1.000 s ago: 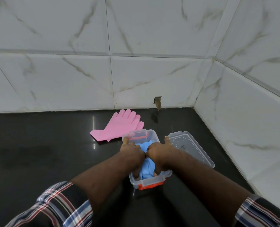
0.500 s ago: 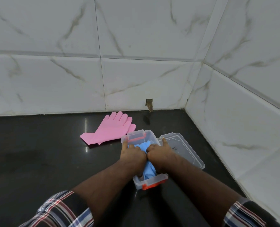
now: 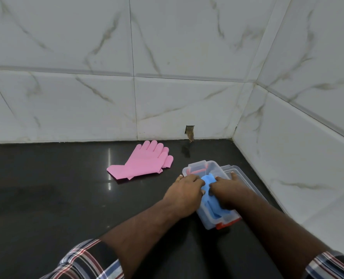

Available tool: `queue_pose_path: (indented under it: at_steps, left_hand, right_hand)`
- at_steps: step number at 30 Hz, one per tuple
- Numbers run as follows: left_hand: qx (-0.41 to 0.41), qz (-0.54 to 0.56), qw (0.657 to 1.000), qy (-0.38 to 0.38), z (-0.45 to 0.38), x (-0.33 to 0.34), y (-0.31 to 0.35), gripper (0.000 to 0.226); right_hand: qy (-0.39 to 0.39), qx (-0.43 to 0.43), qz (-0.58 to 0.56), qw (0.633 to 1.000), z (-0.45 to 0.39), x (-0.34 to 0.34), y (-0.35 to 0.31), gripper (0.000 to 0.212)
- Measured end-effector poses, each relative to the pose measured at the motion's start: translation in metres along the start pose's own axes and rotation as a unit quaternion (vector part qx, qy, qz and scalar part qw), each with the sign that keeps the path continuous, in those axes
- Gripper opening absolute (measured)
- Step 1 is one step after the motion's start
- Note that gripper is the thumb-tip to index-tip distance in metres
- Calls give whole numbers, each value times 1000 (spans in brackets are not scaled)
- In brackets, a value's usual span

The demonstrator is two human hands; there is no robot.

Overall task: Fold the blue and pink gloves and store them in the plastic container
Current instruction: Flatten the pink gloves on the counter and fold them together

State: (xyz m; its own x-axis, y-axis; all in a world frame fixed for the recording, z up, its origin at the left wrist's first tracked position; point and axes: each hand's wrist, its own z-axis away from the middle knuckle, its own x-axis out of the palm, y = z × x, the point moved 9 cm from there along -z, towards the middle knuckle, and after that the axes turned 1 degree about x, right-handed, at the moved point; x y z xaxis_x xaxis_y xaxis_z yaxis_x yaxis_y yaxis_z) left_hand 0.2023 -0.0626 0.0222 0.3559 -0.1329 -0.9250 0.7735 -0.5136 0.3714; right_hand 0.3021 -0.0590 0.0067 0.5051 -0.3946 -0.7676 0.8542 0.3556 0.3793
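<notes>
A clear plastic container [image 3: 195,167] with orange-red clips stands on the black counter near the right wall. Folded blue gloves [image 3: 208,181] lie inside it. My left hand [image 3: 184,191] and my right hand [image 3: 228,190] both press down on the blue gloves, fingers curled over them, thumbs toward the far rim. Much of the blue fabric is hidden under my hands. The pink gloves [image 3: 142,163] lie flat and stacked on the counter to the left of the container, fingers toward the wall.
The container's clear lid [image 3: 237,170] lies beside it on the right. White marble-look tiled walls [image 3: 288,158] close the counter at the back and right, forming a corner. The black counter [image 3: 46,188] stretches to the left.
The view has shifted, so the container now sits further right. My hands stay pressed on the blue gloves in the container. The pink gloves have not moved.
</notes>
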Motion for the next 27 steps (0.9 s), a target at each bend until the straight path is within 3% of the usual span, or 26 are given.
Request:
queue_pose_path:
  at_steps: [3, 6, 8, 12, 18, 21, 27]
  left_hand:
    - [-1, 20, 997, 68, 15, -18, -19, 33]
    - [-60, 34, 993, 96, 32, -27, -57, 32]
    - [-114, 39, 989, 84, 43, -27, -87, 35]
    - [-187, 32, 979, 80, 62, -32, -135, 36]
    - [-282, 37, 954, 97, 79, -47, -193, 39]
    - [-304, 50, 945, 111, 77, -55, -216, 43]
    - [-321, 80, 938, 104, 51, -61, -243, 53]
  right_hand:
    - [120, 20, -111, 986, 5, -41, 0, 39]
    - [253, 39, -283, 924, 9, -81, -8, 31]
    - [284, 31, -360, 888, 6, -95, -28, 25]
    - [239, -21, -430, 871, -11, -95, -90, 20]
    - [132, 30, -572, 809, -51, -62, -124, 23]
    - [127, 40, -621, 773, -61, -63, -124, 23]
    - [136, 69, -647, 747, -90, -70, -111, 36]
